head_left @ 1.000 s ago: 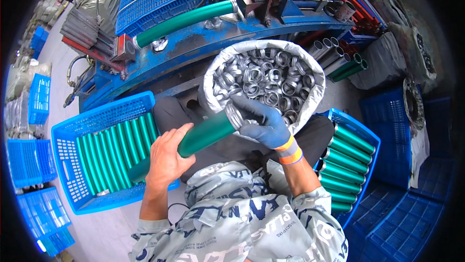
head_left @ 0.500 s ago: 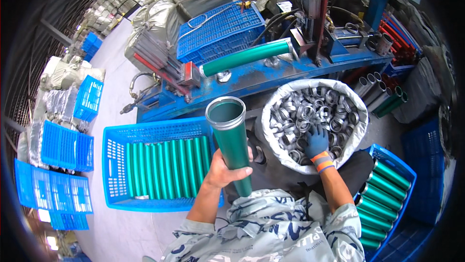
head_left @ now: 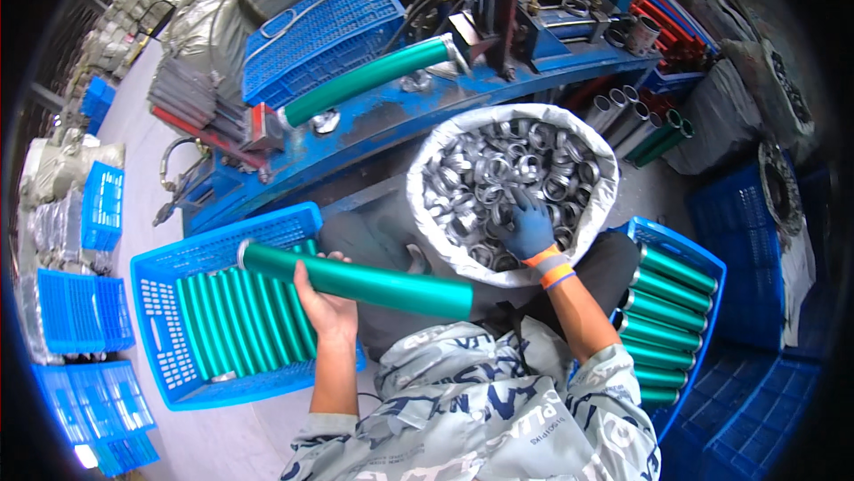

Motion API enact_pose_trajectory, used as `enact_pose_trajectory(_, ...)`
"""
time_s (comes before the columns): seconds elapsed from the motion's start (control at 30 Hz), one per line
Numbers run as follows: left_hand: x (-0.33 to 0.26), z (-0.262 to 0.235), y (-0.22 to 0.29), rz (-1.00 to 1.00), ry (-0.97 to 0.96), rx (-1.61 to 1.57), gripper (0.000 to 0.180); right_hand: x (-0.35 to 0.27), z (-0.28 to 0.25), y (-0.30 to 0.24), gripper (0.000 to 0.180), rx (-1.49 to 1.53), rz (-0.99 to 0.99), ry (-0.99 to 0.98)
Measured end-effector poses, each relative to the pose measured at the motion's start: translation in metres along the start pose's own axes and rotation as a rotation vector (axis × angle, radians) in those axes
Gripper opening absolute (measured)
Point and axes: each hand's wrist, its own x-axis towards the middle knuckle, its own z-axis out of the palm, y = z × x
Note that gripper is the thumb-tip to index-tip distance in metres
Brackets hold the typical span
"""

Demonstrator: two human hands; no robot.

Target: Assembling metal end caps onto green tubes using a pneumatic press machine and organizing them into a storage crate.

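Observation:
My bare left hand (head_left: 327,305) is closed around a green metal tube (head_left: 382,285), holding it nearly level in front of me. A silvery metal collar sits on the tube's left end; its right end has none. In the white-lined round bin (head_left: 425,245), my gloved right hand (head_left: 531,228) reaches in among many loose metal rings (head_left: 485,170). Its fingers look apart and touch the rings; their tips are partly hidden. Left of me, a blue crate (head_left: 160,339) holds a row of green tubes (head_left: 236,321), partly behind the held tube.
A blue machine bench (head_left: 374,116) spans the far side, with another green tube (head_left: 369,81) clamped on it. At right stands a blue crate (head_left: 703,254) of collared green tubes (head_left: 663,325). Upright metal tubes (head_left: 630,121) stand behind the bin. Stacked blue crates (head_left: 84,312) line the left.
The tube in my left hand has swung from upright to nearly level, its collared end now pointing left. My right hand stays among the rings, slightly shifted. The whole view has shifted too.

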Motion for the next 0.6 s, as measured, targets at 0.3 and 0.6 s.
enact_pose_trajectory(0.3,-0.012,0.005,-0.024,-0.064,-0.047,-0.02,0.053,-0.007,-0.11,-0.101,0.059,2.203,0.588,-0.14)
enact_pose_trajectory(0.6,-0.025,0.02,-0.017,-0.023,-0.085,-0.026,0.054,-0.003,-0.115,-0.121,0.076,2.093,0.423,-0.191)
